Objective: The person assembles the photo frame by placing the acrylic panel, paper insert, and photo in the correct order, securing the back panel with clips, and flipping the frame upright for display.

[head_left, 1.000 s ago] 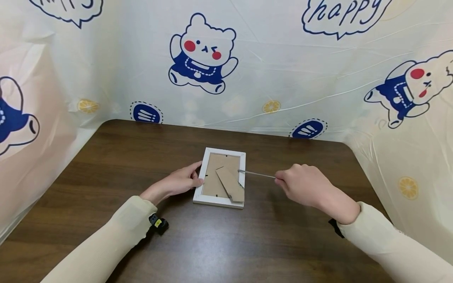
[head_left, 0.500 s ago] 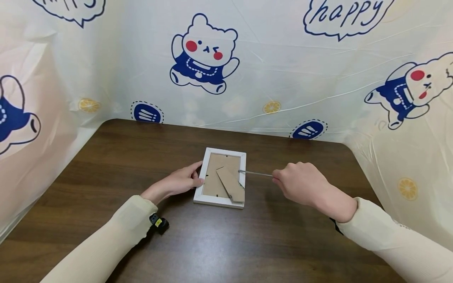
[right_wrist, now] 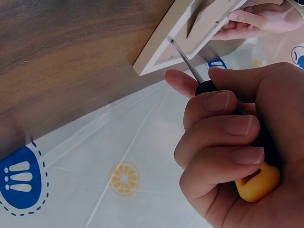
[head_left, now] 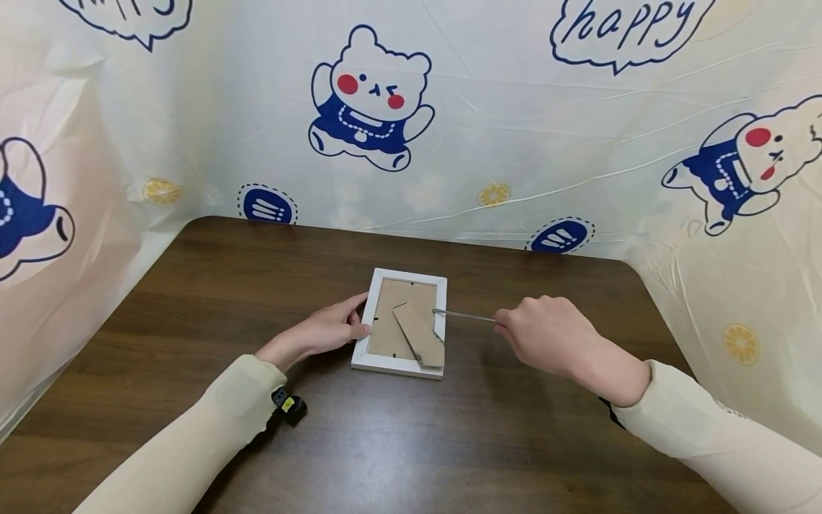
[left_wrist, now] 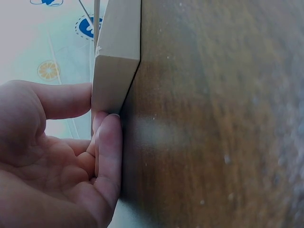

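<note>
A white picture frame [head_left: 385, 364] lies back side up on the table. Its brown backing board [head_left: 393, 294] faces me, with a cardboard stand leg [head_left: 419, 334] slanting across the lower right. My left hand [head_left: 324, 328] holds the frame's left edge, thumb at the top of the rim and fingers along the side. In my right hand [head_left: 552, 335] I grip a screwdriver [right_wrist: 189, 63] with a black and yellow handle, much of it hidden by the curled fingers. Its thin metal shaft points left, and the tip sits at the inner edge of the frame's right border.
The dark wooden table [head_left: 276, 278] extends on all sides of the frame. Behind it and at both sides hangs a pale curtain [head_left: 475, 128] printed with cartoon bears and orange slices. A small black device [head_left: 289, 407] is strapped at the left wrist.
My right hand has shifted very slightly left since the earliest frame, the screwdriver tip staying at the frame's right border. The left hand and picture frame hold still.
</note>
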The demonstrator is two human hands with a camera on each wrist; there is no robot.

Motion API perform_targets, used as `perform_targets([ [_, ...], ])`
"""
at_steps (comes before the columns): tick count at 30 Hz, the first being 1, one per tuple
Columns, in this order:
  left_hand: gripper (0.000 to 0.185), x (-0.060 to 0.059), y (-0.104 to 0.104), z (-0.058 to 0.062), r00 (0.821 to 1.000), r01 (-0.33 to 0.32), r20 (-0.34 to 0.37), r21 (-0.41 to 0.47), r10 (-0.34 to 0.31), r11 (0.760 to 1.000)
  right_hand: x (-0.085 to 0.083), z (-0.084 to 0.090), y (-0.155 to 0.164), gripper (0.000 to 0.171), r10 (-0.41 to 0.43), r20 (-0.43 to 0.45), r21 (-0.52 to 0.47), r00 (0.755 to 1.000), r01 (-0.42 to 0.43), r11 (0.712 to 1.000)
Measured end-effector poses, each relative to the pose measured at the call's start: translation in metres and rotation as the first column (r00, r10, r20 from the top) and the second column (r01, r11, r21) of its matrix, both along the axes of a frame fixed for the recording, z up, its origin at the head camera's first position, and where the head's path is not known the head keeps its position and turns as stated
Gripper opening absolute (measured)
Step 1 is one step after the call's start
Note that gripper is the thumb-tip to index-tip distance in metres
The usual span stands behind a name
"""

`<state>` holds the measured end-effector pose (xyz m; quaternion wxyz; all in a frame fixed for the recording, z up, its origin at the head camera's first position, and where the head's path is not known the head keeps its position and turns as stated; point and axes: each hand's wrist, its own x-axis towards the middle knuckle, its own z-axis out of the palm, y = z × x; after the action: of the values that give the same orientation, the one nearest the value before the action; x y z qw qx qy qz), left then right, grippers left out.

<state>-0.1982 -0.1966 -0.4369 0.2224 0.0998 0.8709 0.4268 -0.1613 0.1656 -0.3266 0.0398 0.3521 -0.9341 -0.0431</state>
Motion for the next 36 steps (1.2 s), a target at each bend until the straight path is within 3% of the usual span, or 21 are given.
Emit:
perform_targets([
  [22, 0.076, 0.002, 0.001, 0.003, 1.0, -0.006, 0.011, -0.004, 0.006, 1.0, 0.005, 0.003, 0.015, 0.027, -0.023, 0.034, -0.04, 0.999, 0.024, 0.999],
  [30, 0.076, 0.003, 0.002, 0.003, 1.0, -0.006, 0.013, 0.006, 0.006, 1.0, -0.005, 0.005, 0.04, 0.011, -0.048, 0.047, -0.067, 0.998, 0.051, 0.996],
  [36, 0.076, 0.002, 0.001, 0.002, 1.0, -0.006, 0.01, 0.002, 0.006, 1.0, -0.017, 0.001, 0.064, 0.015, -0.114, 0.073, -0.067, 0.991, 0.119, 0.991],
])
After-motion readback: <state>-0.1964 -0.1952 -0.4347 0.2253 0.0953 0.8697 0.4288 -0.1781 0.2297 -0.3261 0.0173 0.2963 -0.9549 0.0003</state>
